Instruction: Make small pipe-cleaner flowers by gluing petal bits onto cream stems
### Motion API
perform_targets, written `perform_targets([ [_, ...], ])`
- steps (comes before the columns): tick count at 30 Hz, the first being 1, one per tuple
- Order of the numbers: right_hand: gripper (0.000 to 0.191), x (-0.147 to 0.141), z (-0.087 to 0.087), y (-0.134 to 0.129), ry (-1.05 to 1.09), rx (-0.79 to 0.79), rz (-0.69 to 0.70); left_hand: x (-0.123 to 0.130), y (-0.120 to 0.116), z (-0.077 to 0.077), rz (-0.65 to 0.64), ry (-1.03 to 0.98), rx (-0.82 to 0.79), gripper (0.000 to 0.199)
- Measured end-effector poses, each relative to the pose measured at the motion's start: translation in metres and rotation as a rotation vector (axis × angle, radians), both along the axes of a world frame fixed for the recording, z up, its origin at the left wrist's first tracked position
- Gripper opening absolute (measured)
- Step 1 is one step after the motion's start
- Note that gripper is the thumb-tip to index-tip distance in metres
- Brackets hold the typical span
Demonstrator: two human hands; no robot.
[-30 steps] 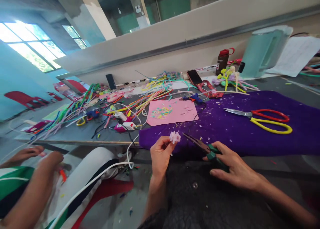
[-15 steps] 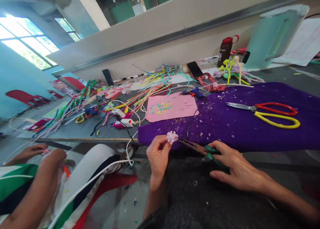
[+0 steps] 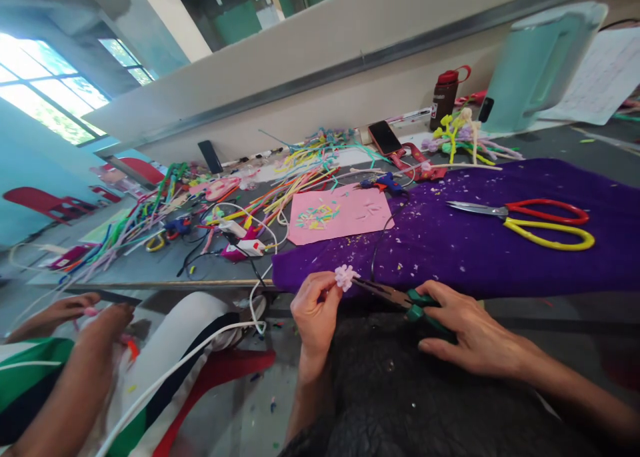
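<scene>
My left hand [image 3: 316,310] pinches a small pale pink fuzzy flower [image 3: 345,278] between thumb and fingertips, over my lap in front of the table edge. In my right hand [image 3: 465,327] is a pair of long-nose pliers [image 3: 400,298] with green handles. The plier tips point left and meet the flower's right side; whether they grip a petal is too small to tell. Behind both hands a purple cloth [image 3: 435,264] covers the table, scattered with tiny clippings. On it lie scissors [image 3: 525,220] with one red and one yellow handle.
A pink sheet [image 3: 345,230] carries small cut pieces. Left of it are pipe cleaners [image 3: 295,190], a power strip [image 3: 245,248] and cables. A glue gun [image 3: 385,183], phone [image 3: 384,138], bottle [image 3: 444,99] and teal jug [image 3: 535,77] stand or lie behind. A co-worker's hands [image 3: 95,314] are at left.
The view has shifted slightly, moving the table things a little left in the picture. My hands keep nearly the same pose, with flower and pliers still together.
</scene>
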State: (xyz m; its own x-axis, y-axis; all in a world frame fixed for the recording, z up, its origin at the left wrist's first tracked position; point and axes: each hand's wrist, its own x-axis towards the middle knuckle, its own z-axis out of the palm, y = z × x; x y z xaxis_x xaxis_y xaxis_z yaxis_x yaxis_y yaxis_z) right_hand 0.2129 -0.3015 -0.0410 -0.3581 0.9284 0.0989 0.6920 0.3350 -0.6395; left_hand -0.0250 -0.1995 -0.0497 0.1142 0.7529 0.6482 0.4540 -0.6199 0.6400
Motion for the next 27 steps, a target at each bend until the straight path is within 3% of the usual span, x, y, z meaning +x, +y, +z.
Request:
perform_targets([
  [20, 0.024, 0.0016, -0.0058, 0.0010, 0.006, -0.013, 0.039, -0.0014, 0.0024, -0.0024, -0.008, 0.024, 0.019, 0.003],
  [27, 0.021, 0.0086, -0.0041, 0.0035, 0.201, -0.155, 0.153, -0.0030, 0.0030, -0.0022, -0.015, 0.059, 0.066, 0.007],
])
